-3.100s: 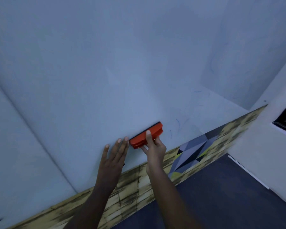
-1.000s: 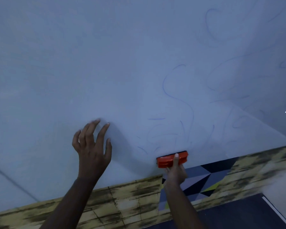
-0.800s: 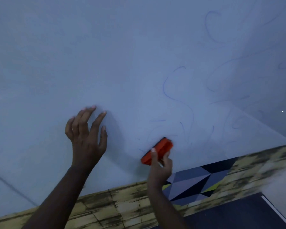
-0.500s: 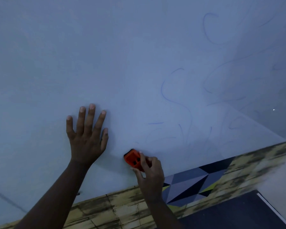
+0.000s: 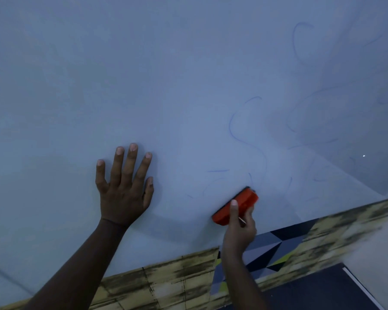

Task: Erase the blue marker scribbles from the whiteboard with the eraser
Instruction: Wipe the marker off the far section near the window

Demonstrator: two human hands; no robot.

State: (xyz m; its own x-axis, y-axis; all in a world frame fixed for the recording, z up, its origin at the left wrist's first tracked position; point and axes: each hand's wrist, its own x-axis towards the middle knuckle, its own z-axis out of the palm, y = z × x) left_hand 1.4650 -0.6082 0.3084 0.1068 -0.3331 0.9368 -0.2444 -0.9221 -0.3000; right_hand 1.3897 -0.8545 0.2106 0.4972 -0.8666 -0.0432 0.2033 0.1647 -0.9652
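The whiteboard (image 5: 166,86) fills most of the view. Thin blue scribbles (image 5: 246,139) curl over its right half, with fainter ones (image 5: 300,45) higher up and short strokes (image 5: 217,171) low down. My right hand (image 5: 239,227) grips the orange eraser (image 5: 238,206), which is pressed tilted against the board's lower part, just under the short strokes. My left hand (image 5: 124,186) lies flat on the board with its fingers spread, left of the eraser.
Below the board runs a yellowish patterned strip (image 5: 166,285) with a grey, black and green triangle panel (image 5: 269,249). Dark floor (image 5: 323,291) shows at the bottom right. A board seam (image 5: 0,269) crosses the bottom left corner.
My right hand has swept the eraser rightward and up from beside my left hand to under the short strokes. My left hand stays flat on the board.
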